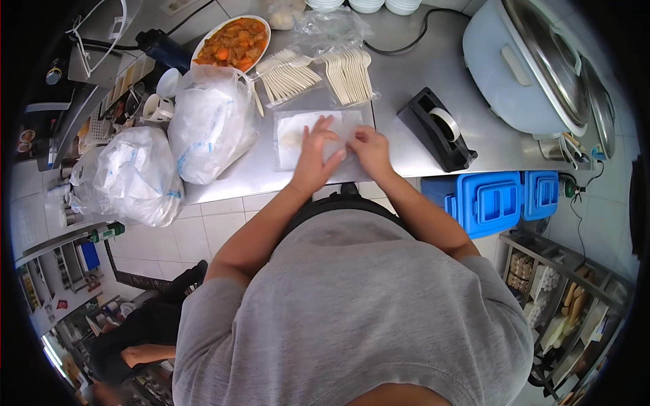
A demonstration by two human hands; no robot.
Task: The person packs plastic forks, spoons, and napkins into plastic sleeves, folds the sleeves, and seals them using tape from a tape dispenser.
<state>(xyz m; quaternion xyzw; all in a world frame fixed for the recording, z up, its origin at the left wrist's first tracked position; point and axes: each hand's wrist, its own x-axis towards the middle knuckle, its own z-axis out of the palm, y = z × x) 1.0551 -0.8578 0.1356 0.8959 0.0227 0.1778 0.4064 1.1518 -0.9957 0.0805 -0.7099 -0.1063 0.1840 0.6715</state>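
A flat clear plastic bag (279,157) with white sheets like napkins (291,128) inside lies on the steel counter in front of me. My left hand (315,154) rests over its middle, fingers stretched out and apart. At the bag's right side, my right hand (370,153) is closed in a pinch on the plastic; the fingertips partly hide the spot. Just beyond are two clear packs of pale wooden cutlery, a left pack (288,76) and a right pack (349,76). To the right stands a black tape dispenser (433,128) with a roll of tape.
Two stuffed white plastic bags, one nearer (139,176) and one farther (211,128), crowd the counter's left. Behind them sits a plate of stew (233,44). A large lidded pot (521,74) occupies the right. Blue bins (497,203) stand below. Another person (139,338) is behind at left.
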